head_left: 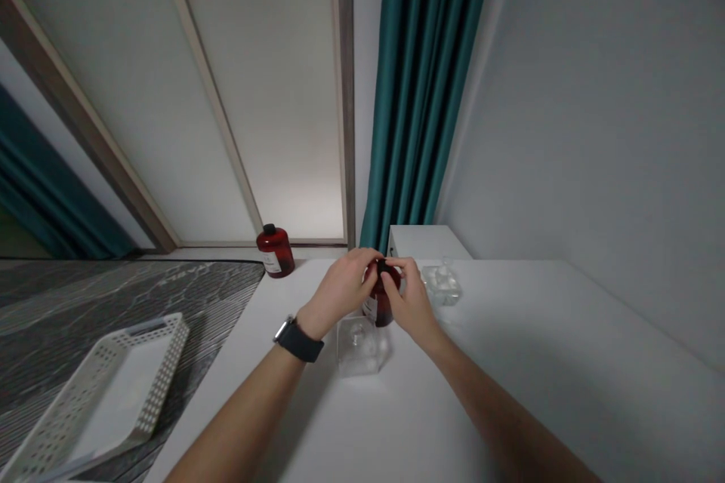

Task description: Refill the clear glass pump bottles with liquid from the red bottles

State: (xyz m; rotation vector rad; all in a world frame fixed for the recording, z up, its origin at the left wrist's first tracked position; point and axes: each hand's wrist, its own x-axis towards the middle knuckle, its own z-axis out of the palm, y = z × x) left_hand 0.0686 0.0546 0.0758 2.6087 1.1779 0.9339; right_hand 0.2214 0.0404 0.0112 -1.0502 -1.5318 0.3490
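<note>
A dark red bottle (385, 309) with a white label and a black cap (383, 266) stands upright on the white table, partly hidden by my hands. My left hand (347, 285), with a dark watch on its wrist, curls around the bottle's left shoulder. The fingers of my right hand (411, 298) close on it from the other side, with thumb and fingertips by the cap. Just in front of the bottle is a clear square container (358, 356) with a round knob. Another clear container (442, 285) sits to the right of my right hand.
A second red bottle (276, 253) with a black cap stands at the table's far left corner. Below the table's left edge, a white perforated basket (170, 332) rests on a dark patterned surface. Behind are a white box (430, 240), a green curtain (424, 90) and frosted door panels.
</note>
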